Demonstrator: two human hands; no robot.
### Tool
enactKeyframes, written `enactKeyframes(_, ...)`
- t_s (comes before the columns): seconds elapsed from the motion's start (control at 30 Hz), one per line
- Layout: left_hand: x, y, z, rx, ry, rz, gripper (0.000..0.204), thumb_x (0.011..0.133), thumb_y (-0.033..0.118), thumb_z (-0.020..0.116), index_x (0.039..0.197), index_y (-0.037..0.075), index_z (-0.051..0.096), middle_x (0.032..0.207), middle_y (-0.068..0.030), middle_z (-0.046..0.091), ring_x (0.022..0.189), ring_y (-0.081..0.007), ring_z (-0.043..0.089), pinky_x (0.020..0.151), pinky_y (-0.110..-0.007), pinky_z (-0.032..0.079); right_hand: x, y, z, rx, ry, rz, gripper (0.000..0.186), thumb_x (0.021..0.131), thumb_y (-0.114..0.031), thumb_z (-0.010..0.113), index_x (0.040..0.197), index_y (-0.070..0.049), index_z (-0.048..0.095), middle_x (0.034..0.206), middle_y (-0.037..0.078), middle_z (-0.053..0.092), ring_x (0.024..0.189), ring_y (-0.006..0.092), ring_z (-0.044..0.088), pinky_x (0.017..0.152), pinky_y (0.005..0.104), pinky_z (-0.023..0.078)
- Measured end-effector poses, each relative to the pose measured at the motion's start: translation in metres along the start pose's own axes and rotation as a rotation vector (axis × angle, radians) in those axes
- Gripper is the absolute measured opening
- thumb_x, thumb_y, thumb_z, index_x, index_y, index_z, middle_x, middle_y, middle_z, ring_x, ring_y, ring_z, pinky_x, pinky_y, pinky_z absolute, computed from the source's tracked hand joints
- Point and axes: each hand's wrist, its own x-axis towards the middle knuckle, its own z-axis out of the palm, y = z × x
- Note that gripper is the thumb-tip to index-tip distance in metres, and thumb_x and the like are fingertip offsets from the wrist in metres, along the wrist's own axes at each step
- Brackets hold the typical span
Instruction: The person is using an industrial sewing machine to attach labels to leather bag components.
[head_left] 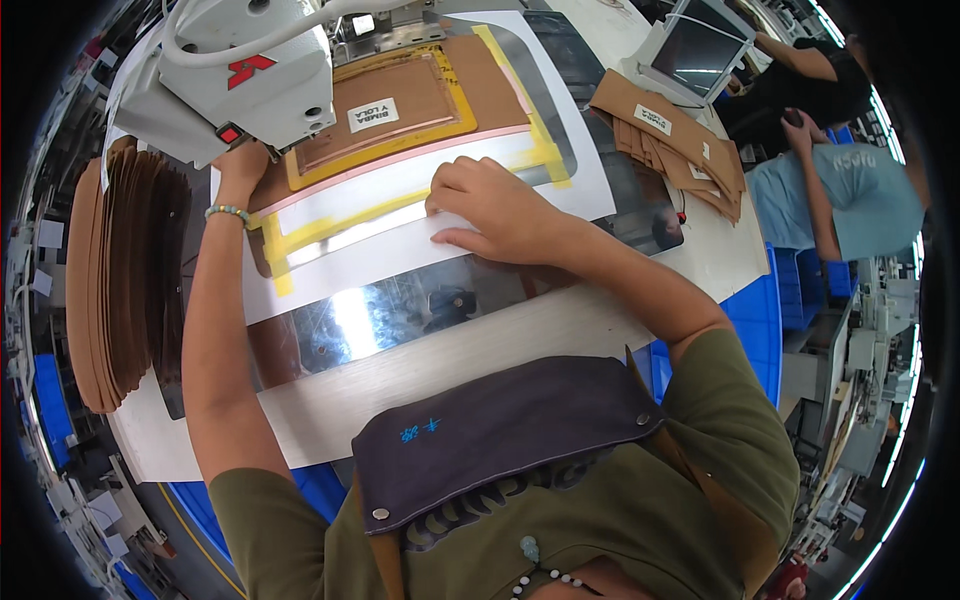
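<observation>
Nearest the camera: bead necklace [520, 583], green shirt [700, 495] and dark apron flap [510, 430] on the wearer. Left to right from there: fanned stack of brown panels [100, 280] at the left table edge, darker toward its right side. Left hand [242, 170] is far left, under the white machine head [255, 60], by the left end of the yellow frame [400, 148]; fingers mostly hidden, can't tell if it grips anything. Workpiece is centre-far: brown panel [490, 72] lying flat on the white sheet [590, 190], yellow frame on top of it, smaller labelled brown piece [345, 95] inside the frame. Yellow tape [345, 222] borders the near side. Right hand [490, 210] rests palm down just near of the panel, fingers curled, thumb apart, nothing visibly held. Metal plate [405, 315] shows below the sheet. Right-far: pile of labelled brown pieces [665, 135], then a monitor [700, 50], two co-workers beyond. My read: setting or steadying the piece at the head, probably for stitching. Next move calls for the layers square and flat, left fingers clear of the head. Needle area hidden, so alignment there unverified.
</observation>
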Motion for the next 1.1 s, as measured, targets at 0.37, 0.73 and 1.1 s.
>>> enactKeyframes(0.37, -0.031, 0.062, -0.049, -0.226, 0.104, 0.230, 0.023, 0.089, 0.013, 0.078, 0.107, 0.000, 0.076, 0.111, -0.0243, 0.077, 0.109, -0.0416, 0.073, 0.094, -0.047, 0.057, -0.022, 0.015, -0.007, 0.069, 0.061, -0.078, 0.023, 0.095, -0.027, 0.078, 0.106, -0.010, 0.068, 0.111, 0.007, 0.064, 0.107, 0.0284, 0.059, 0.094, 0.0413, 0.042)
enactKeyframes(0.73, -0.275, -0.052, -0.256, -0.582, 0.058, -0.583, 0.072, 0.098, 0.020, 0.081, 0.159, 0.001, 0.047, 0.110, -0.0079, 0.070, 0.100, -0.0142, 0.066, 0.092, -0.030, 0.053, -0.025, 0.010, -0.034, -0.009, 0.031, 0.035, 0.029, 0.092, -0.027, 0.077, 0.111, -0.006, 0.068, 0.114, 0.010, 0.063, 0.111, 0.0318, 0.058, 0.095, 0.0413, 0.043)
enactKeyframes(1.1, -0.372, -0.108, -0.255, -0.608, 0.087, -0.986, 0.064, 0.104, 0.036, 0.075, 0.146, -0.008, 0.055, 0.117, -0.0125, 0.075, 0.107, -0.0122, 0.066, 0.093, -0.024, 0.050, -0.046, -0.012, -0.035, -0.253, -0.006, 0.058, 0.050, 0.094, -0.029, 0.077, 0.137, -0.006, 0.067, 0.146, 0.016, 0.058, 0.135, 0.0379, 0.051, 0.115, 0.0452, 0.039)
